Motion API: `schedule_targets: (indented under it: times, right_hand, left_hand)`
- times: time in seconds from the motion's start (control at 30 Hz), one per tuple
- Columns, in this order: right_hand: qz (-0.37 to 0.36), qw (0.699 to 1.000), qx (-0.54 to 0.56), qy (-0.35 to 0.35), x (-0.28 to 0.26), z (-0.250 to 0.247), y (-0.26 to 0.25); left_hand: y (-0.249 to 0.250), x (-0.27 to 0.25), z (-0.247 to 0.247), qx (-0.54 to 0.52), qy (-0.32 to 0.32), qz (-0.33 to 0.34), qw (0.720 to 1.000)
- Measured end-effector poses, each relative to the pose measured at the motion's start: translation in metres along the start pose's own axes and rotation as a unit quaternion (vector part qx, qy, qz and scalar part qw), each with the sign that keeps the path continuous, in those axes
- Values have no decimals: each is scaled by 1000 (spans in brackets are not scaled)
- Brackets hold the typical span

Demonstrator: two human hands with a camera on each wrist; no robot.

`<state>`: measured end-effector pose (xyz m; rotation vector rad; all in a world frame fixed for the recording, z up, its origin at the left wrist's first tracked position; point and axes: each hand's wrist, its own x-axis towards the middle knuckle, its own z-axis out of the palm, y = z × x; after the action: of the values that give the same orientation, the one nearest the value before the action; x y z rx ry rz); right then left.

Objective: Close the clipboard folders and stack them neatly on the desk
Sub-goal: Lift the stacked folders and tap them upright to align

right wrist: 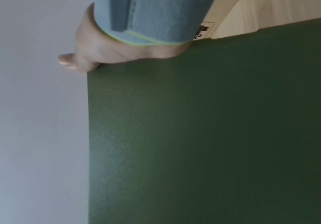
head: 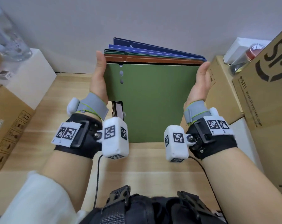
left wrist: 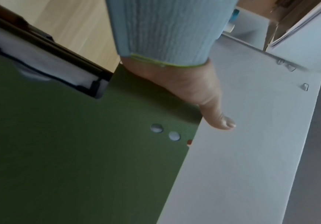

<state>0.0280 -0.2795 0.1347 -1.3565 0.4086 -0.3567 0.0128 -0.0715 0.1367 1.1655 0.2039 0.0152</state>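
Note:
Several clipboard folders stand on end on the wooden desk, leaning back toward the wall. The nearest is a green folder, closed, with a black clip at its lower left. Behind it show a brown folder, another green one and two blue ones, fanned unevenly. My left hand presses flat against the stack's left edge, thumb straight up. My right hand presses flat against the right edge. The wrist views show the green cover beside each palm. The other fingers are hidden.
Large cardboard boxes crowd the right side, with a red-capped bottle behind them. Another cardboard box and a white box sit on the left, with a clear bottle on the white one. A grey wall stands close behind the folders.

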Motion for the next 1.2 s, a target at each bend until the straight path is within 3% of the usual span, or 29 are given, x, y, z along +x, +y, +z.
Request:
schedule_targets:
  times: [0.1, 0.3, 0.43, 0.53, 0.77, 0.83, 1.03, 1.2]
  right_hand:
    - [-25, 999, -13, 19, 3, 5, 0]
    - [-100, 993, 42, 39, 9, 0, -9]
    - [-61, 995, 73, 17, 7, -1, -20]
    - [-71, 994, 70, 53, 16, -1, -16]
    - [-61, 993, 87, 58, 24, 5, -20]
    - [-59, 994, 80, 55, 19, 4, -16]
    - [-39, 997, 22, 69, 23, -4, 11]
    - [-17, 996, -87, 2, 26, -24, 61]
  left_hand:
    - [-5, -1, 4, -3, 27, 24, 999]
    - [-7, -3, 8, -13, -7, 66, 998]
    - [7, 5, 12, -17, -20, 79, 997]
    - [15, 17, 15, -19, -12, 90, 996]
    - [12, 17, 27, -9, 55, 131, 990]
    - [8, 18, 24, 30, 51, 120, 991]
    - [-40, 17, -17, 147, -68, 40, 986]
    - [-75, 22, -37, 230, -116, -38, 966]
